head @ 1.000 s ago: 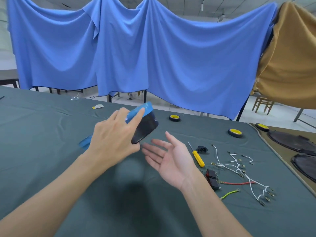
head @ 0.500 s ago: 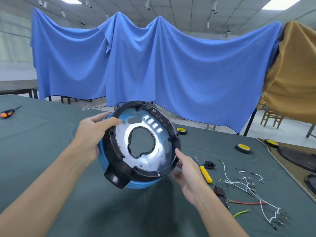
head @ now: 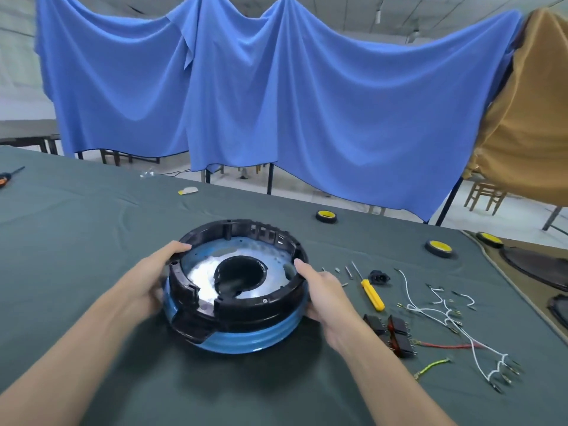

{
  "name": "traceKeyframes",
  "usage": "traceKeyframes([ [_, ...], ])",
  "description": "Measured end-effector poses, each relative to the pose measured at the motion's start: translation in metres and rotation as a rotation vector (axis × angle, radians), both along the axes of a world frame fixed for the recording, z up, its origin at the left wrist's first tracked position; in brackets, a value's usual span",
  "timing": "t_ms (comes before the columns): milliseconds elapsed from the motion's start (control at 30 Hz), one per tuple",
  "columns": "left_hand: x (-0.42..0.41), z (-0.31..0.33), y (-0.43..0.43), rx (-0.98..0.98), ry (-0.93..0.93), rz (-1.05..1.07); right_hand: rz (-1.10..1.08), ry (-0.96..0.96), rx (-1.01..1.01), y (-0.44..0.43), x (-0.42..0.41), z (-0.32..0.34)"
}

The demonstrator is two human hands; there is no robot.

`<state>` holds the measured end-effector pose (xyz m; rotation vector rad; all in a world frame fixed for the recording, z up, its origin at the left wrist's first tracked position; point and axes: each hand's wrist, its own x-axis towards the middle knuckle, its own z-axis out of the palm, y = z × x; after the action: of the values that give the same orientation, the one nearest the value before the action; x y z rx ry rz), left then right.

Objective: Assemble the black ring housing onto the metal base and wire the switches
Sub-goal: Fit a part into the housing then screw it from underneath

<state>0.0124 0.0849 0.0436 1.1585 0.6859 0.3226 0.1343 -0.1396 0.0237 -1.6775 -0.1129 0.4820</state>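
Gripping with my left hand [head: 144,285] and right hand [head: 324,292] the black ring housing [head: 246,310], seated on the metal base [head: 199,273], on a grey-clothed table [head: 76,229] before blue drapes [head: 307,103].

Black ring housing [head: 246,305] seated on blue-sided metal base [head: 246,339], flat on table

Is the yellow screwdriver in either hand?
No, the yellow screwdriver lies on the table while the left hand and right hand hold the black ring.

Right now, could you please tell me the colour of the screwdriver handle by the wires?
Yellow handle, best seen in the head view.
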Motion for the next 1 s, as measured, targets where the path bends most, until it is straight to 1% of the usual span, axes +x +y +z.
traceKeyframes([
  [133, 0.012, -0.002, 0.005, 0.066, 0.01, -0.01, -0.034, -0.16, -0.217, 0.003, -0.001, 0.0],
  [167, 0.015, -0.002, 0.006, 0.087, 0.015, -0.01, -0.039, -0.174, -0.234, 0.004, 0.0, -0.002],
  [300, 0.024, -0.008, 0.009, 0.141, 0.051, -0.009, -0.009, -0.147, -0.166, 0.003, 0.006, -0.006],
  [433, 0.024, -0.017, 0.012, 0.113, 0.041, -0.007, 0.06, -0.181, -0.22, -0.006, 0.018, -0.002],
  [500, 0.026, -0.018, 0.012, 0.132, -0.001, 0.006, 0.0, -0.277, -0.225, -0.017, 0.03, 0.0],
  [533, 0.027, -0.019, 0.012, 0.145, -0.009, 0.013, -0.039, -0.364, -0.26, -0.025, 0.039, 0.0],
  [567, 0.027, -0.019, 0.012, 0.159, -0.014, 0.015, -0.064, -0.462, -0.343, -0.033, 0.047, 0.002],
  [633, 0.029, -0.021, 0.012, 0.214, -0.014, 0.026, -0.067, -0.61, -0.572, -0.045, 0.058, 0.002],
  [667, 0.03, -0.022, 0.012, 0.285, -0.001, 0.059, -0.05, -0.656, -0.674, -0.049, 0.062, 0.0],
  [700, 0.031, -0.021, 0.01, 0.422, 0.033, 0.119, -0.025, -0.686, -0.753, -0.051, 0.065, -0.003],
  [733, 0.032, -0.018, 0.007, 0.645, 0.101, 0.205, 0.006, -0.717, -0.808, -0.053, 0.068, -0.006],
  [767, 0.031, -0.013, 0.0, 0.907, 0.171, 0.276, 0.043, -0.746, -0.849, -0.053, 0.069, -0.008],
  [800, 0.029, -0.005, -0.011, 1.143, 0.168, 0.314, 0.075, -0.78, -0.882, -0.053, 0.071, -0.011],
  [833, 0.027, 0.003, -0.025, 1.315, 0.126, 0.299, 0.1, -0.82, -0.916, -0.052, 0.071, -0.012],
  [867, 0.025, 0.011, -0.042, 1.442, 0.099, 0.24, 0.112, -0.87, -0.95, -0.051, 0.072, -0.014],
  [933, 0.027, 0.017, -0.08, 1.701, 0.158, 0.049, 0.118, -0.953, -1.013, -0.047, 0.074, -0.014],
  [1000, 0.036, 0.012, -0.111, 1.921, 0.226, -0.119, 0.125, -0.966, -1.048, -0.043, 0.075, -0.014],
])
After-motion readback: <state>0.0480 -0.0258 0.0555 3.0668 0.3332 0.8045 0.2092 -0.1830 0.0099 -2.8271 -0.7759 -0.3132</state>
